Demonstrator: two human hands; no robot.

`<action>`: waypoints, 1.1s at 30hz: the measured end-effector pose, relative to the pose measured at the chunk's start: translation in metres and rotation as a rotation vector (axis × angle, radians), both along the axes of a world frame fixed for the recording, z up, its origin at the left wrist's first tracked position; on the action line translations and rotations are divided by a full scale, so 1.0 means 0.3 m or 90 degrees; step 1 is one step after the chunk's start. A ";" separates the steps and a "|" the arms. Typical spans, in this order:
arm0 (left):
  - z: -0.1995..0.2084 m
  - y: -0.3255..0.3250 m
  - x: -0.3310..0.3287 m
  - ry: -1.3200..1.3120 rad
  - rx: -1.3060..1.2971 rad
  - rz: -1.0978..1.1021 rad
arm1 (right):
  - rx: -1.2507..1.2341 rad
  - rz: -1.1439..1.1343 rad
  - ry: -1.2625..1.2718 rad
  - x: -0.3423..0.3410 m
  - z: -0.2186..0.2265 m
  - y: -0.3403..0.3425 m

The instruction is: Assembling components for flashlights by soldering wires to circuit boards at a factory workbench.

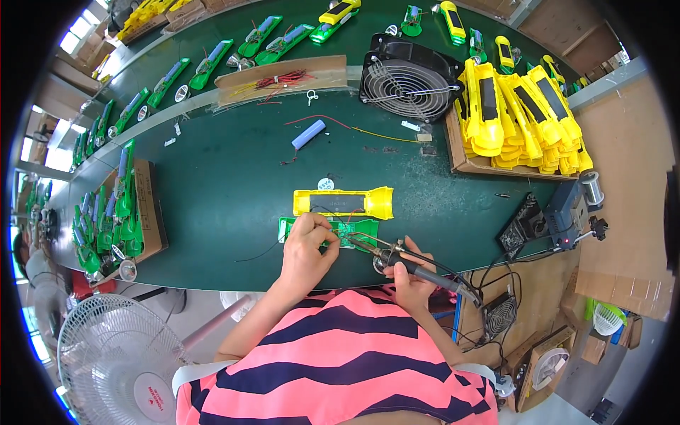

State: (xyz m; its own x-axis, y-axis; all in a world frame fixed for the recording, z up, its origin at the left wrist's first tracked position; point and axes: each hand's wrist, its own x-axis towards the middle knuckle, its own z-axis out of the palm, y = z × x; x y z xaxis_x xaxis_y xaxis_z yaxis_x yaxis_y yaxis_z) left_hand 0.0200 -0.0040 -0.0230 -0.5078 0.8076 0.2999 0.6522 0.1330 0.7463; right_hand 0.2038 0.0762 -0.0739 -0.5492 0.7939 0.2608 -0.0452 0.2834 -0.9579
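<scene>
My left hand is closed in a pinch at the green plastic housing, on what looks like a thin black wire that trails off to the left. In my right hand is a soldering iron with a black handle and a bent metal feed tube. Its tip points into the green housing, near my left fingertips. Just beyond lies a yellow housing half with a dark panel, and wires run from it to the green part. A small round white piece sits behind the yellow half.
A blue cylindrical cell lies farther back. Yellow housings fill a box at right, beside a black fan. Green assemblies crowd a box at left. The soldering station stands right; a pedestal fan is lower left.
</scene>
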 end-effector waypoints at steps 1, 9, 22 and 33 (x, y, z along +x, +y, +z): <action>0.000 -0.001 0.000 0.002 -0.002 0.002 | -0.014 0.007 0.010 -0.004 0.007 -0.001; 0.009 0.010 0.003 0.018 -0.010 0.002 | -0.063 -0.032 0.038 -0.020 0.029 -0.012; 0.021 0.020 -0.004 0.032 -0.052 -0.017 | -0.070 -0.079 0.098 -0.007 0.085 0.000; 0.013 0.022 -0.020 0.016 -0.062 -0.023 | -0.022 -0.041 0.088 0.005 0.084 0.002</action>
